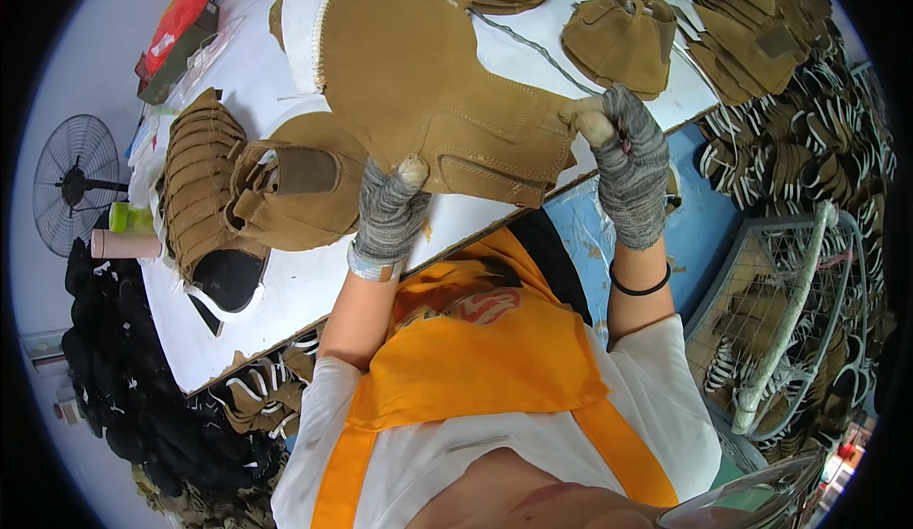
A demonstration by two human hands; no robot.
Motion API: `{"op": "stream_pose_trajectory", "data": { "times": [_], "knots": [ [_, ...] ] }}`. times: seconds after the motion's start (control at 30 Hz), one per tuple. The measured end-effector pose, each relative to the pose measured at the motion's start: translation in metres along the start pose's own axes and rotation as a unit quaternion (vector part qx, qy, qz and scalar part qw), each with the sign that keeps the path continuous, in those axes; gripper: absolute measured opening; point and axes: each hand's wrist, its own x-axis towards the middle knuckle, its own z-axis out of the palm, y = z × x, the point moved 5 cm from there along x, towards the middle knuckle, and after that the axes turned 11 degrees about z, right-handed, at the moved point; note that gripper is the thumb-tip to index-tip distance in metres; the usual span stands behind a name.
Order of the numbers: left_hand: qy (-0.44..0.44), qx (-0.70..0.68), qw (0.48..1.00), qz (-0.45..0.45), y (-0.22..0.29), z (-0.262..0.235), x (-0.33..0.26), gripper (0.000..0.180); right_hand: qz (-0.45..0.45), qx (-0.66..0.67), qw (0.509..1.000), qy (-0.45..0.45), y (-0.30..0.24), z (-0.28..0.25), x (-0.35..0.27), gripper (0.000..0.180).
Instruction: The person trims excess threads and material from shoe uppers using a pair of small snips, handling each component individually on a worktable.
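A brown suede boot upper (418, 63) with stitched seams and a white, whip-stitched edge is stretched between my hands, raised over the white table (276, 315). My left hand (392, 208), in a grey knitted glove with light-coloured fingertips, pinches its lower edge, thumb on top. At the right end of the piece, my right hand (630, 163), gloved alike, grips the narrow corner between thumb and fingers. Left of my left hand, another brown upper (309, 187) lies on the table against a row of nested uppers (202, 163).
More stacked uppers (623, 39) stand along the table's far side, near a grey cord (533, 49). Shoe pieces fill a wire basket (775, 310) at right. At left are a fan (76, 185), a pink roll (126, 244), a red plastic bag (177, 20) and a black heap (124, 358).
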Motion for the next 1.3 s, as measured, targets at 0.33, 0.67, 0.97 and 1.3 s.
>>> {"op": "stream_pose_trajectory", "data": {
  "times": [0.33,0.67,0.97,1.3],
  "knots": [
    [0.077,-0.155,0.979,-0.11,-0.005,-0.001,0.002,0.056,0.239,0.087,0.958,-0.131,-0.025,0.017,0.02,0.033],
    [0.11,-0.252,0.958,-0.081,-0.004,-0.004,0.004,0.049,0.11,0.023,0.994,0.013,-0.019,0.014,0.013,0.031],
    [0.084,-0.118,0.989,-0.014,0.001,0.01,0.012,0.054,0.058,-0.004,0.998,0.008,-0.028,0.017,-0.023,0.033],
    [0.152,-0.264,0.951,-0.045,-0.01,0.016,0.016,0.05,0.282,0.407,0.863,-0.1,0.011,0.033,-0.028,0.03]
  ]
}}
